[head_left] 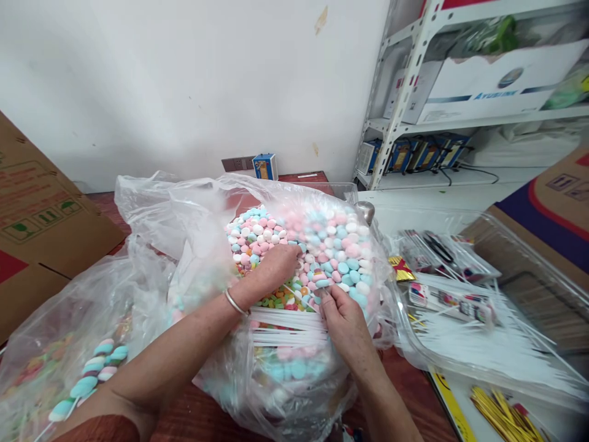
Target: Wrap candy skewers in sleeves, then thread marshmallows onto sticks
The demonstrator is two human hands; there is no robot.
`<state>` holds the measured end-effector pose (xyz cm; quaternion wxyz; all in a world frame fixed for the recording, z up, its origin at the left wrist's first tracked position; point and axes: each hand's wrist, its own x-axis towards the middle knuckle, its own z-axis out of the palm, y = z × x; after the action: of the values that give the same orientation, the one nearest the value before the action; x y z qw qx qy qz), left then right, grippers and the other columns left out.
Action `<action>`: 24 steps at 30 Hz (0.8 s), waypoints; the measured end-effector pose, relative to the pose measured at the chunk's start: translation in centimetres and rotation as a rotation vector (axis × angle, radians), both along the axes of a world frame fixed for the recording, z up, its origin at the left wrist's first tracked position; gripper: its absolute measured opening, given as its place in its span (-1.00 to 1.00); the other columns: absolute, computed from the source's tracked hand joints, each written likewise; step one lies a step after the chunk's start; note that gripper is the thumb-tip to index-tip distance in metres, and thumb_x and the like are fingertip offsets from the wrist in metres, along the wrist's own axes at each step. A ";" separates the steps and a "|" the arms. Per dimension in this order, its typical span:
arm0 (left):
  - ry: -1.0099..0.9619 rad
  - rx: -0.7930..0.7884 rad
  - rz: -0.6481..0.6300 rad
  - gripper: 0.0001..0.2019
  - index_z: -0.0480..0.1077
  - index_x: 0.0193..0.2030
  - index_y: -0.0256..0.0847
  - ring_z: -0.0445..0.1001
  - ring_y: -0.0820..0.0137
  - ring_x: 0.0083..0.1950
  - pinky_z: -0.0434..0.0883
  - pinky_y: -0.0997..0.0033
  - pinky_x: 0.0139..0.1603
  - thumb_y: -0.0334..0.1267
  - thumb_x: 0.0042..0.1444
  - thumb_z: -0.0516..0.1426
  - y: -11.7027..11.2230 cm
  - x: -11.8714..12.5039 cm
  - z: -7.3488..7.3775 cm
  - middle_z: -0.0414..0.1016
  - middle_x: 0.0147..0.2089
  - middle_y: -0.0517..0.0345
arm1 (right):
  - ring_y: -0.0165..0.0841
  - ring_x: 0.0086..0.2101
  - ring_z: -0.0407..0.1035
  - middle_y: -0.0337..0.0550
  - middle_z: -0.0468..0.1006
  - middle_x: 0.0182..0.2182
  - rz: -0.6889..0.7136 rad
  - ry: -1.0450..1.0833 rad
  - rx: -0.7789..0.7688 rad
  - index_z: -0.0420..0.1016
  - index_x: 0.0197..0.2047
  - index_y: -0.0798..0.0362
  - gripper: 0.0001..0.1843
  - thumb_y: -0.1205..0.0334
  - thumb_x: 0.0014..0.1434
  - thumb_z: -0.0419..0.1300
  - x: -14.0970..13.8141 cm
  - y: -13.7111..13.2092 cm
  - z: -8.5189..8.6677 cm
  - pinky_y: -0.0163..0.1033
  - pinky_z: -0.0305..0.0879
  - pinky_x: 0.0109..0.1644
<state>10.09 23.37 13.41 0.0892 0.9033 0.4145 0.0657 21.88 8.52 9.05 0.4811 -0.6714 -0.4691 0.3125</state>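
A clear plastic bag [156, 215] lies open, full of pink, white and blue marshmallows [352, 252]. My left hand [281, 265], wearing a bangle, reaches into the pile; its fingers are closed around a small blue marshmallow [302, 247]. My right hand [343, 313] is pinched at a thin white stick [297, 293] with marshmallows by its fingertips; how they sit on it is partly hidden. Below both hands, a bundle of white sticks [289, 328] lies across the bag. Small colourful gummy candies [276, 301] show between the arms.
To the left, another clear bag [27, 344] has finished-looking marshmallow skewers [94, 368] on it. A clear plastic tray [409, 347] at right holds white sticks and small packets. Gold twist ties [501, 414] lie below it. Cardboard boxes [46, 215] and a metal shelf [400, 110] stand around.
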 end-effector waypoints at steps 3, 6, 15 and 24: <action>-0.004 0.015 -0.010 -0.87 0.52 -0.27 -0.25 0.54 0.16 -0.21 0.37 0.30 -0.23 -0.41 0.12 0.13 -0.4 -0.1 -0.4 0.58 -0.28 -0.07 | -0.35 -0.50 0.21 -0.29 0.35 -0.57 -0.001 0.004 0.003 0.31 -0.43 -0.01 -0.72 0.05 0.25 -0.01 0.0 -0.1 0.1 -0.32 0.08 -0.46; -0.032 0.010 -0.060 -0.85 0.51 -0.21 -0.22 0.53 0.17 -0.13 0.38 0.27 -0.15 -0.40 0.15 0.11 -1.1 -0.5 -0.8 0.55 -0.16 -0.07 | -0.35 -0.48 0.22 -0.28 0.36 -0.56 -0.006 0.009 0.008 0.31 -0.43 0.00 -0.70 0.04 0.25 0.00 -0.1 -0.1 0.3 -0.32 0.10 -0.44; -0.268 -0.149 -0.032 -0.80 0.46 -0.15 -0.26 0.52 0.25 -0.20 0.43 0.32 -0.19 -0.39 0.06 0.13 -1.5 -0.8 -0.7 0.56 -0.23 0.03 | -0.28 -0.36 0.41 -0.17 0.57 -0.40 -0.026 0.154 0.111 0.49 -0.23 0.06 -0.65 -0.07 0.22 0.11 -0.2 0.3 -0.4 -0.26 0.33 -0.29; -0.972 -1.028 0.033 -0.62 0.51 0.01 -0.28 0.56 0.32 -0.15 0.45 0.39 -0.14 -0.19 0.05 0.30 -6.4 -2.4 0.7 0.61 -0.13 0.01 | -0.25 -0.19 0.52 -0.09 0.63 -0.15 -0.066 0.372 0.308 0.48 0.01 0.02 -0.58 -0.04 0.18 0.28 -1.1 0.2 0.1 -0.17 0.46 -0.11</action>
<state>7.71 16.94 14.11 0.6783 0.6087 0.3199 0.2589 20.75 8.72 9.19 0.6659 -0.5359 -0.3925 0.3396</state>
